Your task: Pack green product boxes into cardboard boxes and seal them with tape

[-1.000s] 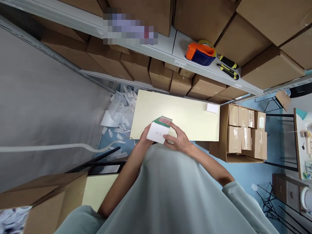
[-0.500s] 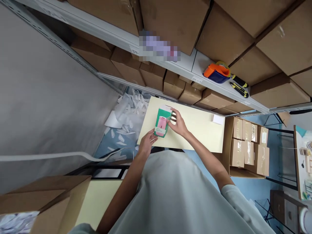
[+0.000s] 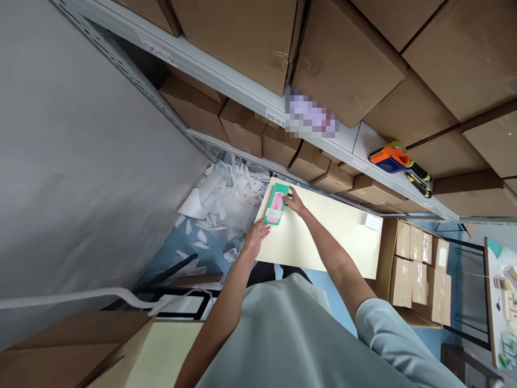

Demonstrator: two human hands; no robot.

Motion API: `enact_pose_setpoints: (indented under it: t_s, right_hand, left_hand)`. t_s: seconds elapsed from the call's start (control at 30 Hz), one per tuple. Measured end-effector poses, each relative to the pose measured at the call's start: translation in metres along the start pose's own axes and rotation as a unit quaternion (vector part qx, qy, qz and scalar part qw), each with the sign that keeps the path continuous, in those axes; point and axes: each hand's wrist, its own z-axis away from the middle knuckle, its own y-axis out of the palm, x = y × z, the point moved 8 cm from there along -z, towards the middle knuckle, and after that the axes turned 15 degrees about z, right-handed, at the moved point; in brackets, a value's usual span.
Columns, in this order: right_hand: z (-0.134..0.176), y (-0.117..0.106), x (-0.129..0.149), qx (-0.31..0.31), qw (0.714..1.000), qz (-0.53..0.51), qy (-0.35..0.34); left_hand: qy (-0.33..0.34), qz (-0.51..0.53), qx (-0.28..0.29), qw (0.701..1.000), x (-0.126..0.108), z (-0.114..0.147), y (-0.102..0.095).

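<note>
A small green carton (image 3: 276, 216) with a pink picture of a container on its face is at the left end of the cream tabletop (image 3: 319, 231). My right hand (image 3: 295, 202) grips the carton's right side near the top, with fingers curled at its edge. By the carton's lower left corner is my left hand (image 3: 255, 238), its fingers stretched out and close to the bottom edge. Whether those fingertips touch the carton I cannot tell. A small white box (image 3: 372, 221) lies at the right end of the tabletop.
A shelf (image 3: 258, 81) of brown cartons runs behind the table, bearing an orange tape dispenser (image 3: 390, 157) and a yellow-black cutter (image 3: 419, 185). Right of the table stands an open box (image 3: 386, 258) of smaller cartons. White scraps (image 3: 230, 188) cover the floor at left.
The carton has gone from tilted up toward me to lying flatter on the table. My left hand has come off its lower edge, fingers straighter. The whole view has shifted.
</note>
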Motion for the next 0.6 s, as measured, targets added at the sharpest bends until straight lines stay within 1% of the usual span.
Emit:
enact_pose_setpoints:
  t_s: [0.07,0.13,0.2,0.27,0.4,0.47,0.53,0.6]
  right_hand:
    - [0.005,-0.002,-0.002,-0.001,1.000,0.018,0.012]
    - [0.016,-0.005,-0.002,-0.008,0.999,0.038,0.024]
    - [0.035,-0.011,0.000,-0.032,0.998,0.056,0.029]
    - [0.062,-0.018,0.003,-0.069,0.996,0.061,0.019]
    - [0.129,-0.026,0.017,-0.092,0.993,0.021,-0.075]
    - [0.163,-0.030,0.025,-0.083,0.989,-0.001,-0.123]
    - [0.192,-0.035,0.034,-0.067,0.984,-0.022,-0.162]
    - [0.219,-0.038,0.045,-0.045,0.978,-0.034,-0.199]
  left_hand:
    - [0.005,-0.006,0.011,1.000,0.001,-0.002,0.001]
    - [0.019,-0.011,0.023,0.999,0.000,0.003,0.001]
    - [0.044,-0.013,0.032,0.998,-0.006,0.014,-0.001]
    - [0.077,-0.009,0.040,0.996,-0.016,0.029,-0.005]
    - [0.163,0.017,0.041,0.986,-0.046,0.070,-0.021]
    - [0.211,0.035,0.026,0.977,-0.061,0.096,-0.034]
    - [0.259,0.057,0.002,0.964,-0.073,0.127,-0.051]
    - [0.306,0.080,-0.029,0.948,-0.080,0.164,-0.073]
